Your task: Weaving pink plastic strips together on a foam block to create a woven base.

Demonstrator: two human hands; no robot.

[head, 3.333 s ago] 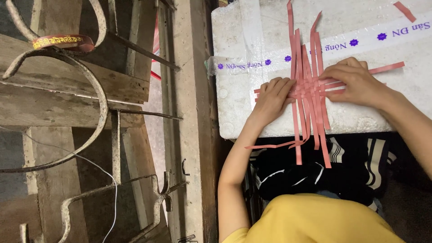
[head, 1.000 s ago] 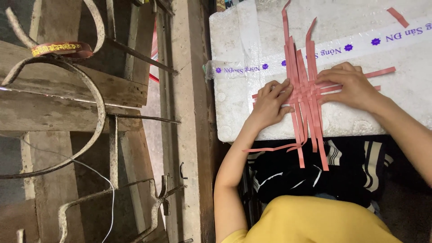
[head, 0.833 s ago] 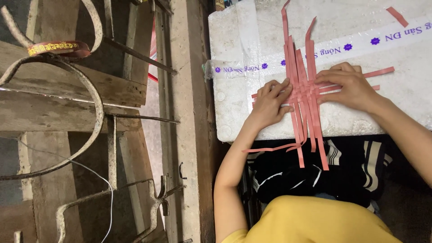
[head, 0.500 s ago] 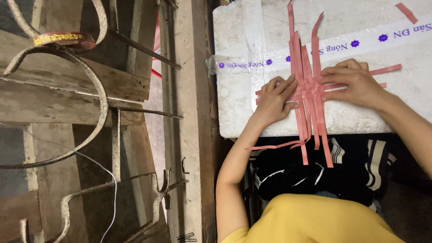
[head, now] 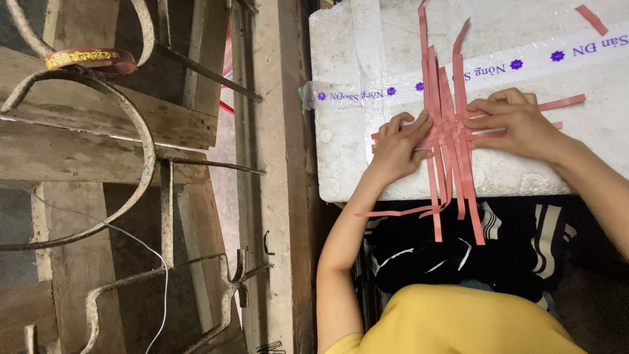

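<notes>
Pink strips (head: 452,134) half-woven, flat on foam box (head: 498,174).

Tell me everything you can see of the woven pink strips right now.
The pink strips are thin, flat bands, plastic-looking, interlaced into a small flat lattice on the white foam box. Long ends run up the box; others hang over its near edge above dark striped fabric. Crosswise ends stick out both sides. The left hand presses the lattice's left edge, the right hand its right.

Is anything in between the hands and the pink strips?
No. The left hand and the right hand both press straight onto the woven pink strips on the white foam box; nothing lies between.
</notes>
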